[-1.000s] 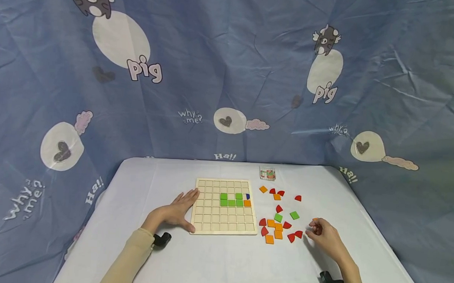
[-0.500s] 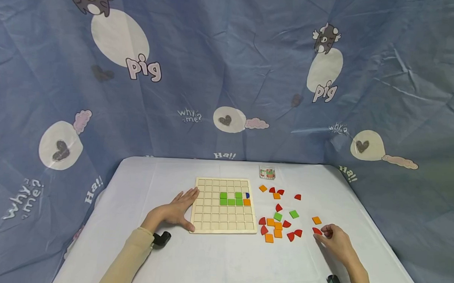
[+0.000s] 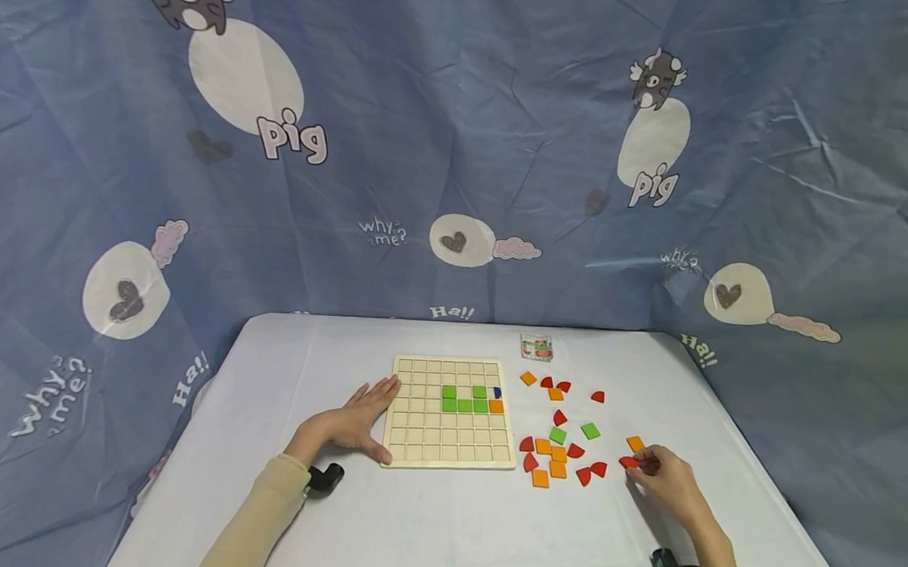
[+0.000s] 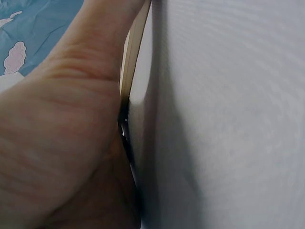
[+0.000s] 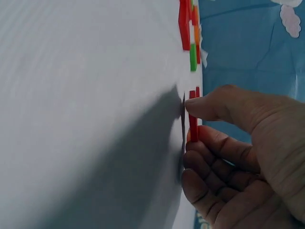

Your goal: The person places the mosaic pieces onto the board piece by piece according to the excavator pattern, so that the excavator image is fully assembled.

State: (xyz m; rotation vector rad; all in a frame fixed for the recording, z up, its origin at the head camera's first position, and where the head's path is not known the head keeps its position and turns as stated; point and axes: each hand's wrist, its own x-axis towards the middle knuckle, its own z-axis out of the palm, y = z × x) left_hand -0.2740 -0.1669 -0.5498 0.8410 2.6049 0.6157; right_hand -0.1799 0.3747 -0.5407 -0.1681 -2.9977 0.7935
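My left hand (image 3: 355, 420) lies spread along the left side of a pale wooden grid board (image 3: 410, 453), its fingertips and thumb at the edge. On the board are several green square tiles (image 3: 465, 406), an orange square tile (image 3: 496, 407) and a small dark blue piece (image 3: 498, 393). Right of the board, my right hand (image 3: 668, 483) pinches a red quarter-circle tile (image 3: 629, 462) between thumb and index finger, close over the table; the right wrist view has this red tile (image 5: 193, 119) edge-on. Just beyond that hand lies an orange square tile (image 3: 635, 444).
Loose red quarter-circle tiles (image 3: 598, 397), orange square tiles (image 3: 541, 478) and green square tiles (image 3: 591, 431) lie scattered between board and right hand. A small picture card (image 3: 537, 347) is at the back of the white table (image 3: 430, 525). A blue printed cloth (image 3: 399, 148) hangs behind.
My right hand has left the orange square tile on the table, shifted slightly right and toward me, and now pinches the red quarter-circle tile. The left hand has stayed on the board.
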